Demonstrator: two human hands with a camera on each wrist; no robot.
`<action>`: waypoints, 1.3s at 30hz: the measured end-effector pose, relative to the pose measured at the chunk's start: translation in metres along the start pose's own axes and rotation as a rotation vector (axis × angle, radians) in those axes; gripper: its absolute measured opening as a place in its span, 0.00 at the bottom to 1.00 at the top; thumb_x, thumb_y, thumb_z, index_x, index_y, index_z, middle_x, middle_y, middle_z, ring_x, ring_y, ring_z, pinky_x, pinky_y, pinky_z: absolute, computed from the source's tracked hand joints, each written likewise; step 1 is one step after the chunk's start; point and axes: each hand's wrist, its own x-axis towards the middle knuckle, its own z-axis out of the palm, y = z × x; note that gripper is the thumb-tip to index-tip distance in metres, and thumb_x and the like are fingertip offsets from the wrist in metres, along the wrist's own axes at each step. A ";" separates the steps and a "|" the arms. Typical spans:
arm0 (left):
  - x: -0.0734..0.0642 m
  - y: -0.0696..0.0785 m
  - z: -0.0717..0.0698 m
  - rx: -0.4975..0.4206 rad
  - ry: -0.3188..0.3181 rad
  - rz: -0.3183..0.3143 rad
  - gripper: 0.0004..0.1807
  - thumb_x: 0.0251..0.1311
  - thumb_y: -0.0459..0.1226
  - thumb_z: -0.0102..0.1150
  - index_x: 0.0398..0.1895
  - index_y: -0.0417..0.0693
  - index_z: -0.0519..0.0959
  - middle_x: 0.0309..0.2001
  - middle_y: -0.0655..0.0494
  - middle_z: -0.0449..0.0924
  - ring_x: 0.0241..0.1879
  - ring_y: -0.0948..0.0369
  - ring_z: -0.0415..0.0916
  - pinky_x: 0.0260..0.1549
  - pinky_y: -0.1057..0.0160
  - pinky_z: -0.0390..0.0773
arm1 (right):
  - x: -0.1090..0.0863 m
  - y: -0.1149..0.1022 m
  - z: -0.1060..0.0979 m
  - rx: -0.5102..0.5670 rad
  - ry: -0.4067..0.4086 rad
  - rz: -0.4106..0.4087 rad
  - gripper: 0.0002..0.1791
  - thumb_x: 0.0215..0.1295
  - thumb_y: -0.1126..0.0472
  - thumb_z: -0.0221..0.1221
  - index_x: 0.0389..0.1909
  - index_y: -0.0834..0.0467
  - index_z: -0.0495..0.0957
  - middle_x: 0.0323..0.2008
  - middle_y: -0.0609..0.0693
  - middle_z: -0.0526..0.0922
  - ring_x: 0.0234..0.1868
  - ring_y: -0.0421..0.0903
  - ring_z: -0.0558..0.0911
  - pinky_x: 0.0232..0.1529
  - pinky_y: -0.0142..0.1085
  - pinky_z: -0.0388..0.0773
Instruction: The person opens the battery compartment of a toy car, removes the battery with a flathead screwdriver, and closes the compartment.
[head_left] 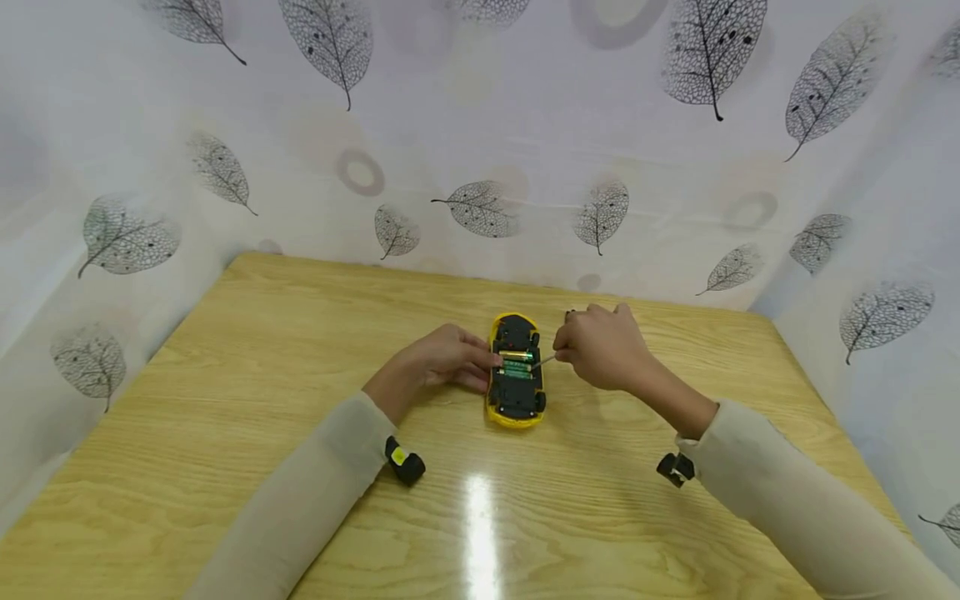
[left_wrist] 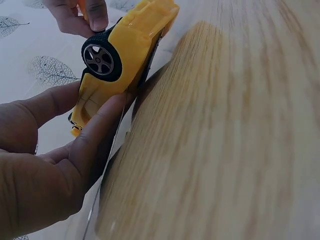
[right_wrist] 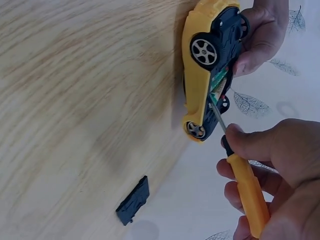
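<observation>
A yellow toy car [head_left: 517,402] lies upside down on the table, its black underside up and its battery compartment uncovered. Green batteries [head_left: 516,369] sit inside it. My left hand [head_left: 450,358] grips the car's left side, thumb at the compartment's edge and fingers along the yellow body [left_wrist: 100,95]. On the other side, my right hand [head_left: 603,346] holds a screwdriver [right_wrist: 247,192] by its orange-yellow handle. The metal shaft [right_wrist: 220,119] slants into the compartment, its tip at the end of a battery [right_wrist: 218,82].
A small black plastic cover [right_wrist: 133,201] lies on the wooden table [head_left: 300,333], apart from the car. Pale cloth with a leaf print [head_left: 480,208] hangs behind the table and along both sides. Wrist cameras are strapped at the left cuff [head_left: 405,461] and right cuff [head_left: 675,469].
</observation>
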 end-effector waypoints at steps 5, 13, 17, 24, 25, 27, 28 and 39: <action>0.000 -0.002 -0.004 0.009 0.003 0.002 0.15 0.68 0.28 0.63 0.54 0.27 0.80 0.41 0.40 0.87 0.31 0.54 0.86 0.36 0.57 0.90 | -0.004 0.008 0.008 0.092 0.047 -0.017 0.02 0.64 0.58 0.71 0.36 0.51 0.92 0.33 0.44 0.87 0.26 0.42 0.77 0.18 0.35 0.51; -0.001 -0.003 -0.005 -0.010 0.001 -0.003 0.17 0.67 0.28 0.64 0.56 0.26 0.79 0.42 0.39 0.87 0.32 0.53 0.86 0.39 0.56 0.90 | -0.017 0.027 0.029 0.282 0.066 0.028 0.05 0.68 0.58 0.68 0.40 0.53 0.91 0.39 0.46 0.88 0.38 0.48 0.84 0.31 0.43 0.79; 0.000 -0.004 -0.005 -0.019 -0.001 -0.006 0.17 0.67 0.28 0.64 0.56 0.26 0.79 0.43 0.38 0.87 0.33 0.53 0.87 0.40 0.55 0.90 | -0.022 0.036 0.040 0.397 0.060 0.034 0.06 0.69 0.61 0.67 0.42 0.56 0.89 0.40 0.48 0.88 0.41 0.49 0.85 0.42 0.48 0.84; 0.002 -0.003 -0.004 -0.029 0.004 -0.008 0.18 0.66 0.28 0.65 0.57 0.27 0.79 0.45 0.37 0.86 0.35 0.51 0.87 0.42 0.54 0.89 | -0.026 0.040 0.042 0.450 0.080 0.032 0.06 0.69 0.62 0.67 0.43 0.57 0.89 0.40 0.49 0.88 0.42 0.50 0.85 0.45 0.51 0.85; 0.002 -0.003 -0.004 -0.027 0.005 -0.007 0.18 0.66 0.28 0.65 0.57 0.27 0.79 0.45 0.37 0.86 0.36 0.51 0.87 0.42 0.54 0.89 | -0.026 0.040 0.041 0.445 0.082 0.032 0.06 0.68 0.62 0.67 0.42 0.56 0.89 0.40 0.49 0.88 0.42 0.50 0.85 0.45 0.52 0.85; 0.002 -0.003 -0.003 -0.024 0.007 -0.005 0.18 0.66 0.28 0.66 0.57 0.27 0.79 0.45 0.37 0.86 0.36 0.52 0.87 0.42 0.54 0.89 | -0.027 0.039 0.039 0.425 0.082 0.036 0.06 0.68 0.62 0.67 0.42 0.56 0.90 0.40 0.48 0.88 0.43 0.51 0.85 0.44 0.52 0.85; 0.003 -0.003 -0.003 -0.022 0.009 -0.006 0.18 0.66 0.29 0.66 0.57 0.28 0.79 0.45 0.38 0.86 0.36 0.52 0.87 0.42 0.54 0.89 | -0.028 0.038 0.038 0.415 0.079 0.038 0.05 0.68 0.62 0.67 0.42 0.55 0.90 0.40 0.48 0.88 0.43 0.51 0.85 0.44 0.52 0.85; 0.004 -0.004 -0.002 -0.022 0.029 -0.016 0.20 0.66 0.29 0.66 0.59 0.28 0.78 0.43 0.39 0.85 0.36 0.52 0.86 0.42 0.53 0.89 | -0.025 0.028 0.019 0.245 0.010 -0.029 0.04 0.67 0.58 0.69 0.40 0.51 0.91 0.39 0.44 0.88 0.38 0.46 0.85 0.32 0.43 0.82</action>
